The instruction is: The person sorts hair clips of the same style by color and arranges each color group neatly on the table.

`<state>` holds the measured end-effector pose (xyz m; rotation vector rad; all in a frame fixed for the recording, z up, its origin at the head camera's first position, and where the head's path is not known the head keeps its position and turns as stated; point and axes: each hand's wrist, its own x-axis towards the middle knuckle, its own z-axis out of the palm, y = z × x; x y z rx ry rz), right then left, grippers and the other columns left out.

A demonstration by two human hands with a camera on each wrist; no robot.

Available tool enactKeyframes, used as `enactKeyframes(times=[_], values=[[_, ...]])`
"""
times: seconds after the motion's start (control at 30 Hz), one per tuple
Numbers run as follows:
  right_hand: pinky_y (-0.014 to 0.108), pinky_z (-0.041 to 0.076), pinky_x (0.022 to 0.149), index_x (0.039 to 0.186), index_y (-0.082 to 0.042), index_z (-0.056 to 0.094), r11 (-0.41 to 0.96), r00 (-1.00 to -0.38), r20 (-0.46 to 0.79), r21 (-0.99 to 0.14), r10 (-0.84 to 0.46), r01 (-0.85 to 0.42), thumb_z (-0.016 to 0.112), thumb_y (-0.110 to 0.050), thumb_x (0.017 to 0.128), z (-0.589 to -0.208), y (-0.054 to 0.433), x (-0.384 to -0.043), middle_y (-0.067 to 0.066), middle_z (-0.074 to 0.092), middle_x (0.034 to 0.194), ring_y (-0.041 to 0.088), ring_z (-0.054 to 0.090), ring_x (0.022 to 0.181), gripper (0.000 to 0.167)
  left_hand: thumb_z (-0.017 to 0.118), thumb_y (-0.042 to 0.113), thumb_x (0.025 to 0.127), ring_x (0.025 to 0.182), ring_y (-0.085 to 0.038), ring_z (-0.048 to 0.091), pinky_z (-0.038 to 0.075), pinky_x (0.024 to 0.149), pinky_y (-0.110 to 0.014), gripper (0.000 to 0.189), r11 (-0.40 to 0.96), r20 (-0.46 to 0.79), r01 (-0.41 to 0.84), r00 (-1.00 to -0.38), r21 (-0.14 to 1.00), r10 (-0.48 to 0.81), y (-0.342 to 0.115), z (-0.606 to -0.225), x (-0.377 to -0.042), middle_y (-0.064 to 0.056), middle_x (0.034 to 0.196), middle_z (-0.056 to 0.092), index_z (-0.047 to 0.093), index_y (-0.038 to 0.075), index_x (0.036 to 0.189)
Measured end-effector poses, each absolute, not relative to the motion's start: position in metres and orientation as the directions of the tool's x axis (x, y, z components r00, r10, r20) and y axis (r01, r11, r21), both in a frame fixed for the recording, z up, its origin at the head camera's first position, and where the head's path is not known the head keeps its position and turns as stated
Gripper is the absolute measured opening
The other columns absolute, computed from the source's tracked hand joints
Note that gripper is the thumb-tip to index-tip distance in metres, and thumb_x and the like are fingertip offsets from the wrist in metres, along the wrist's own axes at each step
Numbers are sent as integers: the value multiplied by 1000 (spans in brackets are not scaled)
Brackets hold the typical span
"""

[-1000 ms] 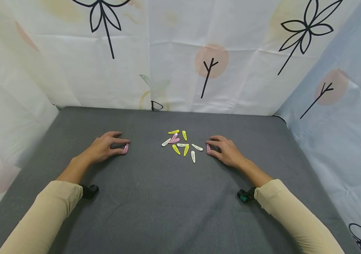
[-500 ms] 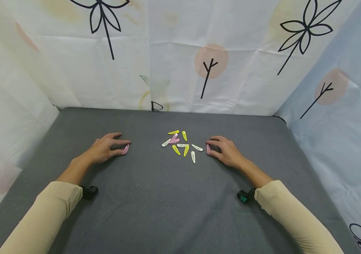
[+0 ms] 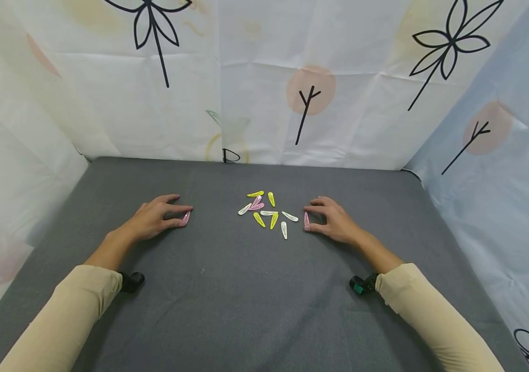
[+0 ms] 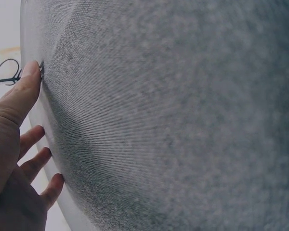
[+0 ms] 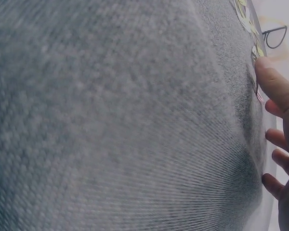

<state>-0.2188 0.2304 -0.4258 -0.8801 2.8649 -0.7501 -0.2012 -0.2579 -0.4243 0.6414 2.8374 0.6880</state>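
At the left, my left hand (image 3: 155,217) pinches a pink snap hair clip (image 3: 186,217) between thumb and index finger, close over the grey cloth. On the right, my right hand (image 3: 334,219) has its thumb and index finger spread at the two ends of another pink hair clip (image 3: 306,219), which shows almost whole between them. Yellow (image 3: 274,221), white (image 3: 284,230) and pink hair clips (image 3: 256,206) lie scattered between the hands. In the left wrist view the thumb (image 4: 26,91) covers the clip; the right wrist view shows the pink clip (image 5: 259,96) below the thumb.
A grey cloth (image 3: 246,299) covers the table. White printed curtains (image 3: 264,103) stand along the back and both sides. Each wrist wears a black camera band, the left one (image 3: 131,282) and the right one (image 3: 362,285) just past the sleeves.
My right thumb has moved away from the index finger, so more of the right pink hair clip shows. The left hand and the scattered clips have hardly changed.
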Motion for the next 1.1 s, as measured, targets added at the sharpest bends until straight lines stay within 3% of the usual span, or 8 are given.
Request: enactKeyframes(times=[0.73,1.1], values=[[65,31,104,130,-3,66,750,-854,91,-438,-512,-496,81,-29,85,-428,228,-219,23,50,141,42,41,135,54,69,30,95,142,-49,26,18,100,-76,48,801,-39,382,-893,462,449,-259,-426,-203,-29,153,34,60,14,140],[60,31,108,125,0,67,689,-835,158,-495,-527,-529,83,-27,82,-422,202,-219,23,53,137,39,41,135,53,70,28,94,142,-49,26,19,99,-76,49,804,-43,376,-895,461,444,-259,-426,-202,-28,153,34,59,14,140]])
